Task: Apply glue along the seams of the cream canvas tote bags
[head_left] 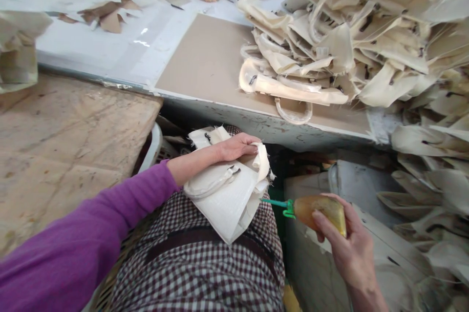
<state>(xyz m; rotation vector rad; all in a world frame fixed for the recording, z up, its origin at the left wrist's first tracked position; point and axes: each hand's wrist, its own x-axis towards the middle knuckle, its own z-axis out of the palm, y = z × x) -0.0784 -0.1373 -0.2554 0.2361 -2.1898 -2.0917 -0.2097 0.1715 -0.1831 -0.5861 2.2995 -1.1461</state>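
On my lap, over a checked apron [190,263], lies a cream handbag [230,195] with frayed edges and a clear looped handle [212,187]. My left hand [240,147] grips the bag's upper edge, where the material folds over; some of its fingertips are hidden in the fold. To the right, my right hand [344,234] is wrapped round an amber squeeze bottle [318,212], held on its side. The bottle's thin green nozzle [274,202] points left, its tip close to the bag's open side. Whether the tip touches the bag I cannot tell.
A large pile of similar cream bags [340,53] covers the right of the white table [120,58], on and around a brown board [205,53]. Paper scraps [110,11] lie at the back left. A brown-covered surface [66,151] stands left, beside a white plastic basket [152,148].
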